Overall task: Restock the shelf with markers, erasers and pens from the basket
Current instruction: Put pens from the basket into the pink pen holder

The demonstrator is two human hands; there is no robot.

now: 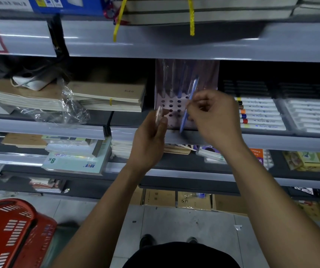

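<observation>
A pale pen display stand point(171, 105) with rows of round holes sits on the middle shelf point(290, 140). My right hand point(213, 117) pinches a blue pen point(190, 101), held slanted in front of the stand's holes. My left hand point(149, 136) holds a clear plastic wrapper or sleeve point(158, 117) just left of the stand. Several pens stand blurred in the stand's back rows. The red basket point(10, 233) stands on the floor at the lower left; its contents are hidden.
White acrylic markers point(261, 115) fill trays right of the stand. Stacked notebooks point(107, 97) and loose clear plastic point(72, 105) lie to the left. Paper pads point(74, 159) fill the lower shelf. Cardboard boxes point(159, 198) line the floor under the shelves.
</observation>
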